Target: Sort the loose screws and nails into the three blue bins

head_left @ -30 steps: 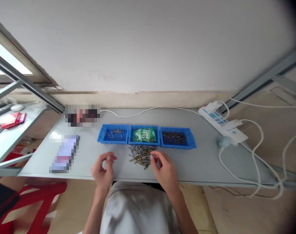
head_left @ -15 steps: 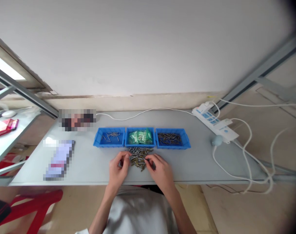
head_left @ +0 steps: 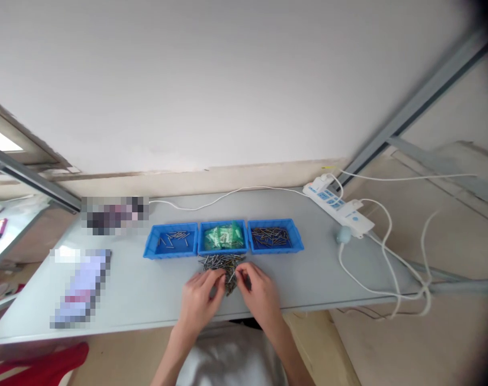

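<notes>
A loose pile of thin metal screws point(head_left: 217, 261), silver and brass-coloured, lies on the desk between my hands. My left hand point(head_left: 201, 297) is closed at the pile's left edge, thumb and index finger pinched; whatever is between them is too small to make out. On the other side my right hand point(head_left: 260, 289) pinches a screw at its fingertips. Just behind the pile stand a left blue bin point(head_left: 170, 256) with a few screws, a middle blue bin point(head_left: 223, 252) holding green-and-clear plastic packets point(head_left: 224, 236), and a right blue bin point(head_left: 299, 244) with many darker screws.
A white power strip point(head_left: 340, 210) with plugs and looping cables point(head_left: 384, 252) occupies the desk's right side. A pixelated phone-like object point(head_left: 83, 289) lies at left, with another blurred item point(head_left: 115, 215) behind it. The grey desk point(head_left: 147, 300) ends close before my body.
The camera view has tilted and shifted. My left hand has turned further over the pile, its fingertips closer to my right hand's. The bins and their contents look the same.
</notes>
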`<action>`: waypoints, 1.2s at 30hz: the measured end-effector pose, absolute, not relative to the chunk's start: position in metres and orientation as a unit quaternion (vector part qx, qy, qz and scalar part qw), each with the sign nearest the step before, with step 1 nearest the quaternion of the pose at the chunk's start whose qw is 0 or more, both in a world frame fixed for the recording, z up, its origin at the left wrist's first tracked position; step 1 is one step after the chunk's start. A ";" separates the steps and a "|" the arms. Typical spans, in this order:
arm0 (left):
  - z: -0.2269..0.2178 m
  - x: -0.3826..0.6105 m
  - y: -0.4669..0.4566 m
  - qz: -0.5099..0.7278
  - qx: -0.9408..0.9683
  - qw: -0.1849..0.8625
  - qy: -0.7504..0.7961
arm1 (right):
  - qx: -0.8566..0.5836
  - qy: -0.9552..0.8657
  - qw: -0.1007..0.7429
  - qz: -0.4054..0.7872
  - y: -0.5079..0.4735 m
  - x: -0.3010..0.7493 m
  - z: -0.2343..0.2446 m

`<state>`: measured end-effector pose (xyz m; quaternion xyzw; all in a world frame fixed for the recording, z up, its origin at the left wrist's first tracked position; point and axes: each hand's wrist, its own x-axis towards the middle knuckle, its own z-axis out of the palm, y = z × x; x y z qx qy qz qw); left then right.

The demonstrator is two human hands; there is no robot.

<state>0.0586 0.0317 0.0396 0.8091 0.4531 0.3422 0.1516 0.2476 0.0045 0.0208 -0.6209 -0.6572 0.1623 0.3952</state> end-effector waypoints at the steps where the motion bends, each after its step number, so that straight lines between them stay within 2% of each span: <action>1: 0.040 0.062 0.030 0.339 0.813 0.150 0.448 | -0.622 -0.654 0.402 0.156 0.004 0.248 0.021; 10: 0.037 0.073 0.030 0.340 0.775 0.265 0.463 | -0.582 -0.676 0.443 0.090 0.004 0.241 0.031; 16: 0.045 0.074 0.034 0.404 0.707 0.344 0.467 | -0.531 -0.627 0.536 0.196 0.006 0.236 0.041; 20: 0.043 0.078 0.034 0.418 0.713 0.356 0.437 | -0.514 -0.606 0.556 0.244 0.007 0.237 0.043; 36: 0.038 0.077 0.036 0.432 0.668 0.380 0.472 | -0.505 -0.600 0.563 0.261 0.009 0.238 0.040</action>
